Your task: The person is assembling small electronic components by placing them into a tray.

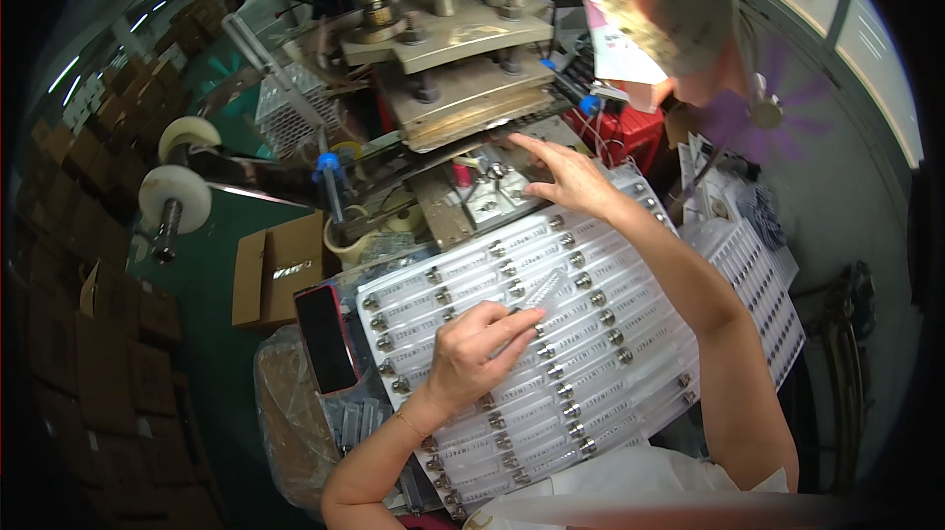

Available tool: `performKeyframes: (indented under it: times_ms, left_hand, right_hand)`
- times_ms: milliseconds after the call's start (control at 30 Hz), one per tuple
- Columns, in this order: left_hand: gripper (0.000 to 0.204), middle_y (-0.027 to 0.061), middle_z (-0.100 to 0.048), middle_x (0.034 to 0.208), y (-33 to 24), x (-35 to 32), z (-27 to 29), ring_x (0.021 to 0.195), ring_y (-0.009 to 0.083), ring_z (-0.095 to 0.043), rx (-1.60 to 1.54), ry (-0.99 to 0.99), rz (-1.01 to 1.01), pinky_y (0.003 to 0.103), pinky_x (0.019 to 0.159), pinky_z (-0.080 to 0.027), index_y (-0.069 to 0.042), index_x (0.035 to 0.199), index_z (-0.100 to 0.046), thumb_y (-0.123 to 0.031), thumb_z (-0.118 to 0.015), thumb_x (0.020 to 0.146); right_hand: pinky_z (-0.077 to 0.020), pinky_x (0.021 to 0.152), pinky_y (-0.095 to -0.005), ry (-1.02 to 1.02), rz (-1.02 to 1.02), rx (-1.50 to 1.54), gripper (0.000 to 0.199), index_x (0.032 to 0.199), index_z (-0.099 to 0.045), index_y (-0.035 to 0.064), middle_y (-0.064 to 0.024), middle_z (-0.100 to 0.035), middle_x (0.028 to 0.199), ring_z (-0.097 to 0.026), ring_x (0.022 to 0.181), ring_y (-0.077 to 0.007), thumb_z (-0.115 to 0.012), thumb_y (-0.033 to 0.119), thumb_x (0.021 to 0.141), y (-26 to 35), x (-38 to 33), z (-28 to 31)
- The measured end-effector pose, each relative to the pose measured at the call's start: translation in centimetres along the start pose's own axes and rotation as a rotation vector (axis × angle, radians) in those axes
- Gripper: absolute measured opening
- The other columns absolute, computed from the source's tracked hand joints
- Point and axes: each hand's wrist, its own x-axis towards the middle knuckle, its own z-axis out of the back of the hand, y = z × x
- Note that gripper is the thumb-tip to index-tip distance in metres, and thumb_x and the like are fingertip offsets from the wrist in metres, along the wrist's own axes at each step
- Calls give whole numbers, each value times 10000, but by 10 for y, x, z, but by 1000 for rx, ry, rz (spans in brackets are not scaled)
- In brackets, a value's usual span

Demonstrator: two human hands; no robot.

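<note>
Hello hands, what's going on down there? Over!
Left hand pinching one clear packet off the sheet of packets. Right hand reaching to the press machine, fingers open on its metal fixture. Nothing between them. Over.

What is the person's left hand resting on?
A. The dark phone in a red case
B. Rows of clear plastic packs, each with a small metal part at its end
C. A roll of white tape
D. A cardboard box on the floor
B: the left hand lies on the sheet of clear packs, fingers pinching one of them, while the phone sits apart beside the sheet and the right hand reaches toward the press machine.
</note>
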Motion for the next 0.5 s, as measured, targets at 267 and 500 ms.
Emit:
performKeyframes:
  times_ms: [267,500]
  left_hand:
    - [355,111,-645,822,-20,22,-20,651,219,-623,63,64,-60,298,558,-496,-11,1120,-642,-41,-702,771]
    - [352,90,-637,825,-39,18,-52,646,224,-622,-31,184,-194,320,564,-509,-46,1130,-628,-86,-701,787]
  right_hand:
    - [-494,776,-400,44,42,-197,381,1167,-608,77,-108,-641,976,-625,899,-285,-682,114,796,-1,-113,114]
    - [-473,864,-369,24,109,-6,523,1280,-537,93,-143,-626,1074,-613,995,-279,-706,138,787,-21,-89,53]
